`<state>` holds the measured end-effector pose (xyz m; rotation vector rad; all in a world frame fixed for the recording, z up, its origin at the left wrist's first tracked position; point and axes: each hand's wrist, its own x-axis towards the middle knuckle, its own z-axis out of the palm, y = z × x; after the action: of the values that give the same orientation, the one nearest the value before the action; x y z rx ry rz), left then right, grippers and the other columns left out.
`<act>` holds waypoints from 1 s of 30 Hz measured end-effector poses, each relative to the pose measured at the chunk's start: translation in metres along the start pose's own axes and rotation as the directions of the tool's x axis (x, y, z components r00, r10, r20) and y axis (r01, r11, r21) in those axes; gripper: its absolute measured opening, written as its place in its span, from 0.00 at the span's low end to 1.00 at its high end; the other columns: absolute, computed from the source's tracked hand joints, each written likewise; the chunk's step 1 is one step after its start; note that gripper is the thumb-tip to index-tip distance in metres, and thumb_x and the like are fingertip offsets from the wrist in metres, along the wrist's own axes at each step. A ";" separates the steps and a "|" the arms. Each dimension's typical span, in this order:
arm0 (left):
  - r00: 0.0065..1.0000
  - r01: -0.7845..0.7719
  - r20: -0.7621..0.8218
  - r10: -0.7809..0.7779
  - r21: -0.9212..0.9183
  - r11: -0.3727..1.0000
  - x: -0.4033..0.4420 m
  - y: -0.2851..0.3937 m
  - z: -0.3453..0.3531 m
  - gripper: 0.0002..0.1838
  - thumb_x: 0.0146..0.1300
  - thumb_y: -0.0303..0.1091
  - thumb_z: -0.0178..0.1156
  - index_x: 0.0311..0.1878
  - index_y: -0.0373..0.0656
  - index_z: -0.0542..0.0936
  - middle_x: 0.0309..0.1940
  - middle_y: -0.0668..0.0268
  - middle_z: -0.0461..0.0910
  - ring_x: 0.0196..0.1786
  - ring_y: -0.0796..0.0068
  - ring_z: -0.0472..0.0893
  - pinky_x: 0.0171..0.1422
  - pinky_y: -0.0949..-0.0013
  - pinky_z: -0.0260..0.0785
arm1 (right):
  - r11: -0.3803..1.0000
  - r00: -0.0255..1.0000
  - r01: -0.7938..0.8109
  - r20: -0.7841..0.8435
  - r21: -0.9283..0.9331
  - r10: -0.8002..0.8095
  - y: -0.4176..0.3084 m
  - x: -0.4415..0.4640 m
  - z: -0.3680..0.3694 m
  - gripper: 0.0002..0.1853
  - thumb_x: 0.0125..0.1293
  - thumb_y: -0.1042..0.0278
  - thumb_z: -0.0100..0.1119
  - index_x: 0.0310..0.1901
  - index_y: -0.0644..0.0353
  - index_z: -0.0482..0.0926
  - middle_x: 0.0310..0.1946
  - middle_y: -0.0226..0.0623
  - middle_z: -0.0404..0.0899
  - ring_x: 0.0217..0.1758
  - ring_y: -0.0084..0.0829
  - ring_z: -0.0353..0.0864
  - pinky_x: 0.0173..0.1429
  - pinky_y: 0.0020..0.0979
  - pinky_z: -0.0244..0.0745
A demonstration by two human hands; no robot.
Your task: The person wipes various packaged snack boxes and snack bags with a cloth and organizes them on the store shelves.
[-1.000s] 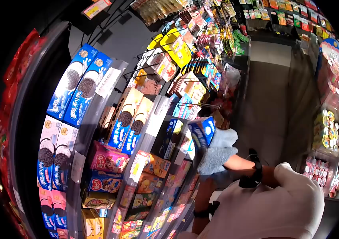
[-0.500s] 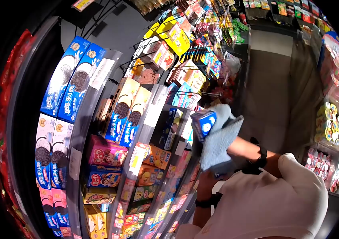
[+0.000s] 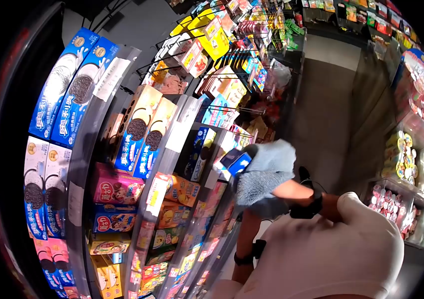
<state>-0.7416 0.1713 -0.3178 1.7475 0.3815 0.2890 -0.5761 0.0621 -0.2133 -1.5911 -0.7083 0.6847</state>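
My right hand [image 3: 276,188] is mostly buried in a grey-blue cloth [image 3: 266,172], gripping it. A black band sits on that wrist. At the cloth's left end a small blue box [image 3: 237,162] sticks out, tilted, in front of the shelves. Which hand bears the box cannot be made out. My left hand [image 3: 248,224] rises from below to the cloth's underside, with its fingers hidden there. That wrist wears a black band too.
Shelves at left hold tall blue biscuit boxes [image 3: 75,94], pink and blue snack boxes [image 3: 117,187] and orange boxes [image 3: 179,189]. Wire racks above carry hanging packets [image 3: 214,40]. An aisle floor [image 3: 321,99] runs behind. Clear bins with small cups [image 3: 400,157] stand at right.
The cloth and the blue box have shifted left and slightly down, and the box has turned. Both forearms moved with them. The camera view has also shifted a little, moving the shelves left.
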 end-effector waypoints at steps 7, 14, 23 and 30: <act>0.998 0.000 -0.066 -0.003 -0.057 0.998 0.005 -0.003 0.006 0.13 0.69 0.36 0.58 0.45 0.33 0.80 0.37 0.60 0.83 0.39 0.64 0.82 0.46 0.62 0.74 | 0.692 0.836 -0.477 -0.522 -0.542 0.168 -0.019 0.014 0.067 0.21 0.57 0.61 0.59 0.49 0.67 0.78 0.35 0.54 0.84 0.41 0.49 0.86 0.44 0.42 0.81; 0.958 -0.144 -0.211 0.193 0.228 0.963 0.004 -0.024 0.009 0.14 0.73 0.37 0.53 0.46 0.34 0.80 0.38 0.60 0.82 0.39 0.64 0.82 0.48 0.61 0.72 | 0.884 0.994 -0.099 -0.001 -0.457 0.111 0.018 0.015 0.002 0.27 0.62 0.54 0.60 0.55 0.66 0.74 0.36 0.57 0.84 0.42 0.55 0.85 0.46 0.47 0.78; 0.955 -0.037 -0.275 -0.114 -0.490 0.871 0.015 0.062 -0.003 0.27 0.74 0.55 0.54 0.59 0.38 0.73 0.47 0.63 0.77 0.50 0.75 0.78 0.54 0.68 0.71 | 0.975 0.951 0.027 0.306 -0.220 0.043 0.072 0.003 -0.003 0.25 0.59 0.56 0.67 0.52 0.63 0.75 0.43 0.52 0.81 0.47 0.49 0.83 0.52 0.41 0.75; 0.838 -0.157 -0.483 -0.255 -0.659 0.735 0.030 0.059 0.006 0.37 0.69 0.63 0.56 0.66 0.41 0.67 0.54 0.61 0.76 0.54 0.69 0.79 0.59 0.63 0.73 | 0.962 0.961 0.052 0.274 -0.268 0.024 0.052 -0.011 -0.001 0.24 0.59 0.56 0.67 0.52 0.63 0.75 0.41 0.50 0.80 0.45 0.48 0.82 0.51 0.40 0.75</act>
<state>-0.7061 0.1676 -0.2613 0.8850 0.6427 0.7996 -0.5791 0.0475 -0.2640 -1.7574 -1.0563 0.8358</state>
